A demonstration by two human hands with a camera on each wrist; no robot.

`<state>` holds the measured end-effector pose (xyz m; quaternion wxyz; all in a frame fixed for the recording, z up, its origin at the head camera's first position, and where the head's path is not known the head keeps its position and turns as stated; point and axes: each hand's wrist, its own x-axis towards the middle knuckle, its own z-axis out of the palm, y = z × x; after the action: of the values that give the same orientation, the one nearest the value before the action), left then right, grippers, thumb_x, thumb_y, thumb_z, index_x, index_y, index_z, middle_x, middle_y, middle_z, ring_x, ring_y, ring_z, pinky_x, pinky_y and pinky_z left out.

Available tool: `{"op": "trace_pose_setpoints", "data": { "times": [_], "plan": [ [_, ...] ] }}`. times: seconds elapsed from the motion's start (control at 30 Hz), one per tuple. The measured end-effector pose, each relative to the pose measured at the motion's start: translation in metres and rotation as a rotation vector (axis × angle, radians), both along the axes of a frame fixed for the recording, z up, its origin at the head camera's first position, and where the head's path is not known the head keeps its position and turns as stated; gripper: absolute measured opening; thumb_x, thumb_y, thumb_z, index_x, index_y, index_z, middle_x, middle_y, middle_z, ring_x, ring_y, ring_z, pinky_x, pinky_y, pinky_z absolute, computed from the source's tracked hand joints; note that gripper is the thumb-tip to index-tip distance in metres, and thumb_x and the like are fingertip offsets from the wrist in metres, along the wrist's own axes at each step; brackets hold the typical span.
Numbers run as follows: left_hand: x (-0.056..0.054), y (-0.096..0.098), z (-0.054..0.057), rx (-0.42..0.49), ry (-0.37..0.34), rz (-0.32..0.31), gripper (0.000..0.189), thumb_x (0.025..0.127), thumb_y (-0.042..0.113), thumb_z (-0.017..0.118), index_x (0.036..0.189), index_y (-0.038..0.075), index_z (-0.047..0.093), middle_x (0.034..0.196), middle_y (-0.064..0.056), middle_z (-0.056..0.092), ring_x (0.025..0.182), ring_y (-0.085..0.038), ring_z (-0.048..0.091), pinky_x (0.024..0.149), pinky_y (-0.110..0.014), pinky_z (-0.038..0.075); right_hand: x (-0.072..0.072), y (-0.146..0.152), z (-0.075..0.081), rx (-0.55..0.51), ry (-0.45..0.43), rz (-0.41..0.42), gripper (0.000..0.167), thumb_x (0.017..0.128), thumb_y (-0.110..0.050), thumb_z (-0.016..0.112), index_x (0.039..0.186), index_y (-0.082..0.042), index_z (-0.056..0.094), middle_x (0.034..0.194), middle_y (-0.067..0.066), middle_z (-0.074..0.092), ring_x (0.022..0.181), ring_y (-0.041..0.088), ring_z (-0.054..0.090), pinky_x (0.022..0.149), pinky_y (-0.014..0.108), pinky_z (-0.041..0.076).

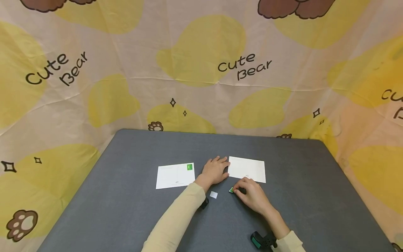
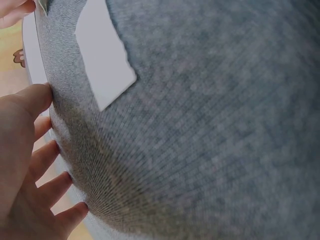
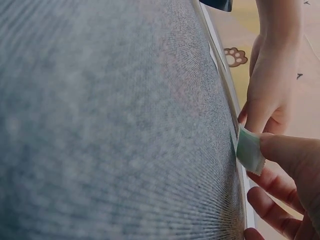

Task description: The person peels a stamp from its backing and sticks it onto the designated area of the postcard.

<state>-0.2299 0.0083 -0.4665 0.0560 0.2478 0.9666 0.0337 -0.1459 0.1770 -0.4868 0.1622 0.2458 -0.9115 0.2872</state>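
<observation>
Between thumb and fingers my right hand pinches a small green stamp, just in front of the right-hand white postcard. My left hand lies with its fingers spread at that card's left edge; its fingertips touch the table in the left wrist view. A second white postcard, with a green stamp in its upper right corner, lies left of my left hand. A small white paper piece sits on the table between my forearms, and shows larger in the left wrist view.
The dark grey table ends at a far edge against a hanging cloth printed with yellow patches and lettering. Black wrist devices are worn on both wrists, and the right one hangs low near the tabletop.
</observation>
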Motion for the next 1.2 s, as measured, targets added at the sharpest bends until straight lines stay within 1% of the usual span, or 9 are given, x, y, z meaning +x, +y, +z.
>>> {"op": "trace_pose_setpoints", "data": {
  "times": [0.07,0.27,0.5,0.77,0.87,1.0,1.1,1.2],
  "plan": [
    [0.000,0.000,0.000,0.003,0.003,0.002,0.049,0.090,0.043,0.053,0.136,0.029,0.045,0.147,0.007,0.035,0.136,-0.021,0.032,0.106,-0.044,0.031,0.000,0.000,0.000,-0.003,0.005,-0.003,0.013,0.075,-0.011,0.074,0.074,-0.021,0.067,0.077,-0.011,0.057,0.071,0.005,0.051,0.064,0.027,0.045],
    [0.000,0.000,0.001,0.008,-0.006,0.000,0.049,0.091,0.042,0.053,0.137,0.028,0.044,0.147,0.006,0.034,0.136,-0.022,0.031,0.107,-0.044,0.030,0.002,0.001,0.002,-0.011,0.005,-0.002,0.013,0.075,-0.010,0.074,0.074,-0.021,0.067,0.077,-0.011,0.057,0.072,0.005,0.052,0.065,0.026,0.045],
    [0.000,-0.001,0.002,0.012,-0.019,0.008,0.050,0.090,0.043,0.053,0.137,0.029,0.044,0.148,0.007,0.033,0.137,-0.021,0.030,0.108,-0.044,0.029,0.003,0.001,0.004,-0.015,0.008,-0.004,0.013,0.075,-0.011,0.075,0.075,-0.022,0.068,0.078,-0.012,0.057,0.073,0.003,0.053,0.068,0.029,0.046],
    [-0.001,-0.001,0.000,0.033,-0.039,-0.004,0.051,0.090,0.043,0.054,0.138,0.028,0.044,0.148,0.005,0.032,0.137,-0.022,0.029,0.108,-0.044,0.029,0.003,0.001,0.004,-0.037,0.023,-0.016,0.014,0.074,-0.011,0.076,0.074,-0.023,0.068,0.078,-0.014,0.056,0.071,0.003,0.050,0.063,0.025,0.044],
    [-0.002,-0.003,0.000,0.058,-0.061,-0.004,0.054,0.090,0.042,0.054,0.139,0.026,0.041,0.149,0.002,0.031,0.137,-0.022,0.028,0.109,-0.045,0.027,0.004,0.002,0.005,-0.039,0.029,-0.023,0.013,0.074,-0.012,0.076,0.075,-0.023,0.069,0.079,-0.014,0.056,0.071,0.003,0.050,0.063,0.024,0.044],
    [-0.001,-0.006,0.002,0.116,-0.074,0.003,0.058,0.090,0.042,0.055,0.141,0.022,0.038,0.149,-0.001,0.031,0.137,-0.023,0.029,0.109,-0.046,0.026,0.005,0.003,0.006,-0.038,0.035,-0.030,0.013,0.074,-0.013,0.076,0.076,-0.024,0.069,0.080,-0.015,0.057,0.072,0.003,0.049,0.063,0.024,0.044],
    [0.002,-0.009,0.003,0.140,-0.050,-0.015,0.056,0.090,0.042,0.055,0.140,0.021,0.041,0.148,-0.002,0.034,0.136,-0.023,0.030,0.108,-0.046,0.027,0.007,0.004,0.009,-0.045,0.041,-0.035,0.013,0.075,-0.013,0.075,0.077,-0.024,0.070,0.081,-0.016,0.057,0.073,0.002,0.050,0.063,0.023,0.044],
    [0.009,-0.013,0.007,0.167,0.009,-0.070,0.050,0.089,0.042,0.055,0.134,0.020,0.049,0.143,-0.002,0.042,0.133,-0.023,0.036,0.106,-0.044,0.031,0.009,0.005,0.013,-0.056,0.043,-0.043,0.011,0.076,-0.014,0.075,0.078,-0.024,0.070,0.083,-0.017,0.057,0.075,0.002,0.050,0.062,0.023,0.044]
  ]
}}
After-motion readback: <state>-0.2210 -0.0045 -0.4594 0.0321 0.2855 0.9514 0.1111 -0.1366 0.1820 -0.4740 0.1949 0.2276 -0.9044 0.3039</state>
